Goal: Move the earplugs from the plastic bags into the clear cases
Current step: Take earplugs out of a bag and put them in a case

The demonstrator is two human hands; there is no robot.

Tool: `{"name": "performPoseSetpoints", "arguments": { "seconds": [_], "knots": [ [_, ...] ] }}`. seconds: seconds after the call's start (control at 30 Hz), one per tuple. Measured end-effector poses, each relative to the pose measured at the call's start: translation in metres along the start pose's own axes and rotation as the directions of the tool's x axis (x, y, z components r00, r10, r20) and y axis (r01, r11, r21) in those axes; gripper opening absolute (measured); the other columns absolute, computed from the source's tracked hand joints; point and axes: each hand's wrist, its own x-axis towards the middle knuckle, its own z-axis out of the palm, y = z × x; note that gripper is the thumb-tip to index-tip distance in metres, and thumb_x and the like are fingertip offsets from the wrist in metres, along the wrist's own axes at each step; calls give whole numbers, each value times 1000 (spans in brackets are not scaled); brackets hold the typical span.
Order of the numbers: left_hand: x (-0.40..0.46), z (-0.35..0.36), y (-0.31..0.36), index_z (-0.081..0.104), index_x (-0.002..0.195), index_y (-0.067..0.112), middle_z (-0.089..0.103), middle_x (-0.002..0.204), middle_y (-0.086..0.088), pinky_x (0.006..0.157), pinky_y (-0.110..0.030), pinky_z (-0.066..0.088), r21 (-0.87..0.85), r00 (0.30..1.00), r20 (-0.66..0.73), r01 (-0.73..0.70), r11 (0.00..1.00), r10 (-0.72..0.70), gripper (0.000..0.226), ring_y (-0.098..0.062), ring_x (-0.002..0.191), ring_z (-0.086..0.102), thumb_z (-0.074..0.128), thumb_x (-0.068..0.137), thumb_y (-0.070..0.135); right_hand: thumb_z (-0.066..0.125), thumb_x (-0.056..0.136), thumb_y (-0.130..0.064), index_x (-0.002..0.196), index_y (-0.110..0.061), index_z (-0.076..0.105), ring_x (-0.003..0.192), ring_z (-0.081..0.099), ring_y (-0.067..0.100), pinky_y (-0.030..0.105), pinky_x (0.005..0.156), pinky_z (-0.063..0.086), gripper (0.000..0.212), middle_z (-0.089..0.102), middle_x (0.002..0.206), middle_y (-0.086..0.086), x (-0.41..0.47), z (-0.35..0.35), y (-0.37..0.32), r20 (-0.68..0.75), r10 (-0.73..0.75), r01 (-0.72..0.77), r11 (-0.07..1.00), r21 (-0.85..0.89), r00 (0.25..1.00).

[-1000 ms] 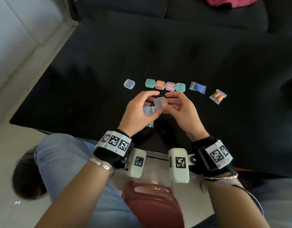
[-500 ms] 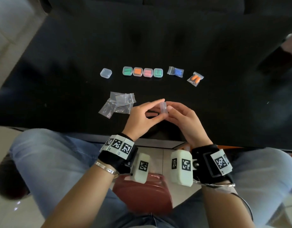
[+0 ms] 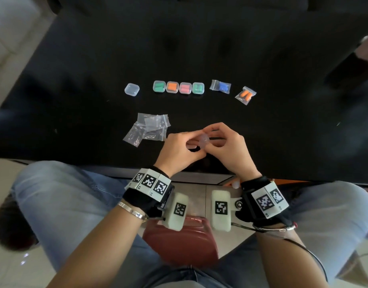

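Observation:
Both hands meet over the near part of the black table (image 3: 199, 48). My left hand (image 3: 179, 151) and my right hand (image 3: 228, 146) together pinch a small clear case (image 3: 204, 140) between their fingertips; whether it holds anything I cannot tell. Further back stands a row of filled cases: green (image 3: 159, 86), orange (image 3: 172, 87), pink (image 3: 185, 88) and green (image 3: 198, 88). An empty clear case (image 3: 132, 89) lies left of the row. To the right lie a bag with blue earplugs (image 3: 220, 86) and a bag with orange earplugs (image 3: 245, 95).
A pile of empty plastic bags (image 3: 149, 128) lies on the table just left of my left hand. The table's near edge runs just below my wrists, with my knees in jeans and a dark red stool (image 3: 183, 242) beneath.
The view has shifted as my head moved. Both hands keep the clear case between them and have turned it; the empty bags came into view left of my left hand.

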Motion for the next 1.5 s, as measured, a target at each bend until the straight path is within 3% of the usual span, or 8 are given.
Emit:
{"name": "performPoseSetpoints", "arguments": {
  "seconds": [0.2, 0.53, 0.7, 0.87, 1.0, 1.13, 1.3, 1.5],
  "knots": [
    [2, -10, 0, 63, 117, 13, 71, 107, -7, 83, -18, 54, -205, 992, 49, 124, 971, -116, 36, -8, 95, 68, 63, 83, 2, 66, 81, -5, 99, -14, 66, 84, 68, 5, 19, 76, 56, 20, 71, 91, -2, 5, -3, 3, -69, -37, 28, 992, -122, 997],
    [5, -14, 1, 57, 118, 11, 71, 105, -6, 75, -20, 55, -747, 958, 217, 288, 599, -190, 30, -21, 95, 70, 34, 100, 5, 55, 93, -15, 100, -14, 66, 60, 60, 5, 15, 57, 50, 12, 66, 76, 0, 11, -12, 13, 40, 193, -194, 912, 361, 980],
    [21, -5, -6, 52, 123, 11, 66, 112, -13, 72, -18, 56, -456, 944, 41, 310, 834, -328, 29, -14, 84, 71, 36, 99, 5, 62, 90, -22, 100, -13, 67, 67, 62, 6, 13, 52, 48, 15, 67, 80, 0, 32, -17, 22, 7, 229, -229, 973, 17, 973],
    [42, -5, -3, 49, 132, 12, 66, 114, -10, 75, -19, 55, -32, 949, -112, 292, 956, -294, 34, -9, 80, 68, 42, 98, 14, 64, 87, -23, 120, -17, 60, 103, 57, 14, 26, 88, 45, 34, 61, 117, -1, 82, -55, 23, -288, 0, -123, 904, -409, 958],
    [45, -11, 1, 38, 141, 12, 53, 136, -11, 99, -34, 46, 463, 978, -136, 205, 862, -160, 46, -19, 105, 63, 46, 96, 21, 64, 85, -14, 137, -15, 44, 130, 41, 28, 35, 106, 33, 55, 48, 139, 8, 120, -75, 32, -247, 31, -172, 802, -572, 969],
    [37, -16, 4, 43, 137, 18, 47, 138, -3, 79, -27, 51, 525, 987, -152, 37, 850, 51, 45, -15, 90, 62, 52, 93, 15, 59, 88, -17, 124, -17, 57, 121, 48, 24, 33, 94, 41, 36, 59, 126, 6, 117, -72, 32, -242, 37, -191, 735, -651, 970],
    [30, -10, 10, 55, 126, 17, 57, 124, 0, 77, -18, 55, 53, 986, -169, -8, 999, 17, 35, -5, 91, 62, 56, 91, 11, 60, 91, -16, 121, -14, 56, 87, 66, 10, 26, 75, 55, 30, 67, 101, 1, 66, -48, 5, -198, 67, -97, 985, -144, 978],
    [15, -8, 23, 64, 112, 11, 68, 103, -1, 76, -21, 56, -432, 990, -6, 126, 893, -142, 22, -7, 94, 67, 56, 91, 10, 61, 89, -11, 119, -18, 49, 78, 69, 9, 18, 64, 54, 33, 69, 90, 4, 12, -16, -19, -72, 35, -5, 926, 378, 997]
  ]
}}
